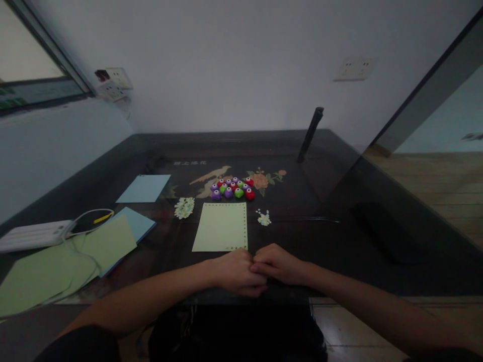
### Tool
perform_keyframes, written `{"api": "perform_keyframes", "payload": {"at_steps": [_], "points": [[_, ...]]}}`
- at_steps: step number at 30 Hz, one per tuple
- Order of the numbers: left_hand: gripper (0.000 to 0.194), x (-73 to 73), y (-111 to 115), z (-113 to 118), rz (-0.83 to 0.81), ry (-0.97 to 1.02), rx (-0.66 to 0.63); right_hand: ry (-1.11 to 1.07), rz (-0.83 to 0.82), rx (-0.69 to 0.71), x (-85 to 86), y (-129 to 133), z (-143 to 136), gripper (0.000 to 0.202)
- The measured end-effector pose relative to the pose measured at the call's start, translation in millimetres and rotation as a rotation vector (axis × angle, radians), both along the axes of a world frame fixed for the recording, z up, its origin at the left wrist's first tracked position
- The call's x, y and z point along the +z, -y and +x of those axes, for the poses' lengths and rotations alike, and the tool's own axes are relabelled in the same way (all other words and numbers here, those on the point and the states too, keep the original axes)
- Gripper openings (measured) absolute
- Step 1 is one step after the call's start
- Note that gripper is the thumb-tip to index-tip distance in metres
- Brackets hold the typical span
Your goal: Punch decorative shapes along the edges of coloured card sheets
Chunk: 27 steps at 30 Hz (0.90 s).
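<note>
My left hand [237, 271] and my right hand [278, 263] meet at the table's near edge, fingers curled and knuckles touching. Nothing shows between them. Just beyond my left hand lies a pale green sheet of paper [221, 227], with small dark marks or holes along its top edge, right edge and lower right corner. Past the sheet stand several small red, purple and green plastic pieces with white round tops [233, 188], grouped in rows. A heap of tiny pale paper bits [184, 207] lies left of the sheet, and a smaller heap [264, 218] lies right of it.
On the left are a light blue sheet [144, 188], overlapping green papers [71, 264], a white power strip [33, 236] with a cable, and something yellow [103, 218]. A dark upright stick [311, 133] rises at the back right of the dark glossy table [302, 241].
</note>
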<state>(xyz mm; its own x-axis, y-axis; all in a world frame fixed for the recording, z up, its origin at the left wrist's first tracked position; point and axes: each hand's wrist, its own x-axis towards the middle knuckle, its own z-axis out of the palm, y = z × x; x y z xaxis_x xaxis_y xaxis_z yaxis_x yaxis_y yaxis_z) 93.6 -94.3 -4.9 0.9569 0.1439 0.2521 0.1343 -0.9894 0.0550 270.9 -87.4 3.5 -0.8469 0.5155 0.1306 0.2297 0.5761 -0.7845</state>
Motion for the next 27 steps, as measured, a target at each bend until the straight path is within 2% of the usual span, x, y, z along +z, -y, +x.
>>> {"api": "perform_keyframes", "payload": {"at_steps": [18, 27], "points": [[0.029, 2.8, 0.5, 0.4, -0.005, 0.006, 0.014, 0.005, 0.047, -0.007, 1.4, 0.5, 0.9, 0.056], [0.019, 6.2, -2.1, 0.0, -0.048, -0.071, -0.133, 0.017, 0.085, 0.151, 2.7, -1.8, 6.5, 0.052]]}}
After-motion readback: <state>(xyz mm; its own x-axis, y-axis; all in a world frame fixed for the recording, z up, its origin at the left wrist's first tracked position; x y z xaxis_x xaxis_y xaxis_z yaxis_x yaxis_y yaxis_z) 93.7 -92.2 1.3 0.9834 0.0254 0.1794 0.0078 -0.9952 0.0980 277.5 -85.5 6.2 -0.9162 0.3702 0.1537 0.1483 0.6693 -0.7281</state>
